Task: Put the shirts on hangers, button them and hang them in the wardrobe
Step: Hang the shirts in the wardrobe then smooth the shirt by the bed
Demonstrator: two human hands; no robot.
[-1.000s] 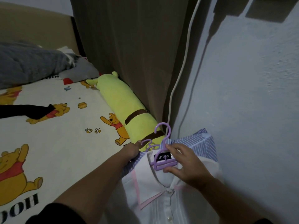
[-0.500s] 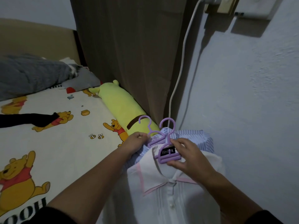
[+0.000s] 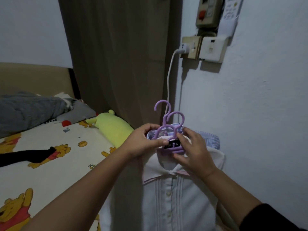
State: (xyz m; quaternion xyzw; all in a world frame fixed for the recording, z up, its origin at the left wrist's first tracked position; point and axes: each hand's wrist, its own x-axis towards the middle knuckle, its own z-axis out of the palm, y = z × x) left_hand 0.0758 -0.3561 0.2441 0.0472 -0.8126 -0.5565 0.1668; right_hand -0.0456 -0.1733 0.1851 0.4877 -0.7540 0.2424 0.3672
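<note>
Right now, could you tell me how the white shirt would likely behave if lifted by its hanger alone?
The white shirt would probably hang limp, since its cloth already drapes loosely below the collar. It seems light: the thin purple hanger carries it without visible bending. It may swing or slip sideways, as only the shoulders rest on plastic.

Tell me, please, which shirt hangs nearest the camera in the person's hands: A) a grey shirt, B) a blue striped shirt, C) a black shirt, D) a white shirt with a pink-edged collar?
D: the white shirt with the pink-edged collar hangs in front on its purple hanger, while the blue striped shirt shows only behind it; the left hand and right hand hold the hangers together.
</note>
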